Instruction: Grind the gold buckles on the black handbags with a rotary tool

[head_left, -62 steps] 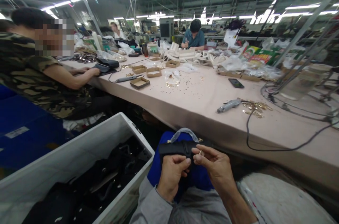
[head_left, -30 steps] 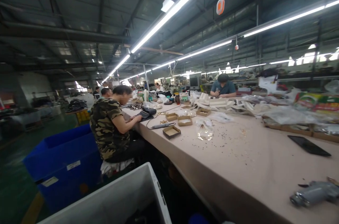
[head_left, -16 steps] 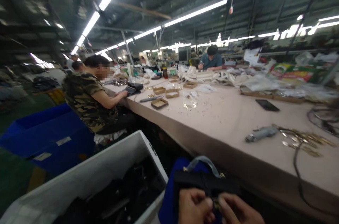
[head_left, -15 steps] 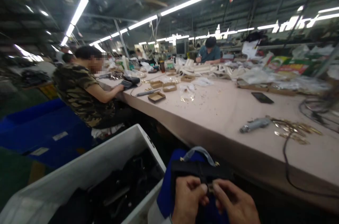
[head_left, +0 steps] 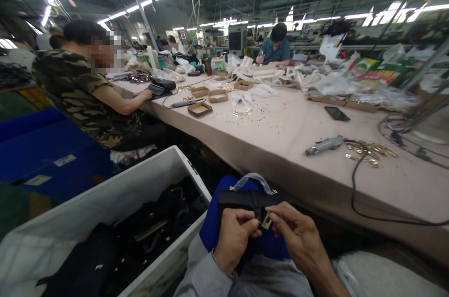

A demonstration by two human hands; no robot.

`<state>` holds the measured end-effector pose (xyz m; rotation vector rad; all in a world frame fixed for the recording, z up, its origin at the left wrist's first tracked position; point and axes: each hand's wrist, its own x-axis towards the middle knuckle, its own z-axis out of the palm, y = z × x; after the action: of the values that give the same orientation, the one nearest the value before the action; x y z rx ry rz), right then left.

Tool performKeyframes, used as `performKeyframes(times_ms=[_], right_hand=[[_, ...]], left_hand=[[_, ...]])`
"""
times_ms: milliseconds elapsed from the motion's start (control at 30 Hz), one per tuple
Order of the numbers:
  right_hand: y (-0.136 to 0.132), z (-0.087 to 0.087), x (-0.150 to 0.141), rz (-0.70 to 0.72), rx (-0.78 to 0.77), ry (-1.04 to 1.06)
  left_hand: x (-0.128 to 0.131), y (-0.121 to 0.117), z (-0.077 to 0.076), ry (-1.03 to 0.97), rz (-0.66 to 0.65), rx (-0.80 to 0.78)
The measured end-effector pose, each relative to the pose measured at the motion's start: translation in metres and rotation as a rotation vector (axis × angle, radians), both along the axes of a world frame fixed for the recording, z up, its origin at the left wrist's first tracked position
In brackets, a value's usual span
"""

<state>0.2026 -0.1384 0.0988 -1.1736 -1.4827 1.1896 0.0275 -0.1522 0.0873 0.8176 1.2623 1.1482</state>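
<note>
A black handbag [head_left: 234, 199] rests on my lap over a blue cloth [head_left: 210, 222]. Its handle [head_left: 253, 178] is wrapped in clear plastic, with gold fittings at both ends. My left hand [head_left: 235, 237] is closed in a pinch at the lower end of the black strap [head_left: 257, 204] on the bag's front. Between the thumb and fingers of my right hand [head_left: 298, 234] is a small gold metal plate [head_left: 266, 222] with a slot, close beside my left fingertips. Whether the plate touches the strap is hidden by the fingers.
A white bin [head_left: 105, 203] of black pieces stands at my left. On the table [head_left: 280, 147] lie an electric screwdriver [head_left: 324, 146], loose gold plates [head_left: 373, 152], a phone [head_left: 336, 113] and small cardboard trays [head_left: 199, 109]. A co-worker [head_left: 80, 86] in camouflage sits to the left.
The view has shifted, with my lap showing more. My right hand has drawn slightly away from my left, and the gold plate shows more clearly, tilted between its fingers.
</note>
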Motion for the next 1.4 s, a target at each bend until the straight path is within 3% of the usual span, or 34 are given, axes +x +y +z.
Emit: performKeyframes(times_ms=[233, 633, 733, 833, 967, 1400], right_hand=[[-0.001, 0.000, -0.015, 0.010, -0.010, -0.143], [-0.001, -0.004, -0.025, -0.019, 0.043, -0.153], [0.000, -0.010, -0.025, -0.048, -0.004, -0.176], [-0.004, -0.017, -0.026, -0.101, -0.079, -0.261], [-0.018, -0.025, -0.028, -0.033, -0.077, -0.349], [-0.021, -0.024, -0.024, -0.002, -0.075, -0.333]], left_hand=[[-0.006, -0.003, 0.007, 0.000, -0.124, 0.059], [-0.014, -0.005, 0.006, -0.074, -0.206, 0.015], [-0.009, -0.006, 0.002, -0.105, -0.145, -0.017], [-0.002, -0.007, -0.005, -0.109, -0.002, -0.035], [0.004, -0.009, -0.014, -0.149, 0.102, -0.060], [0.002, -0.006, -0.019, -0.264, 0.045, -0.249]])
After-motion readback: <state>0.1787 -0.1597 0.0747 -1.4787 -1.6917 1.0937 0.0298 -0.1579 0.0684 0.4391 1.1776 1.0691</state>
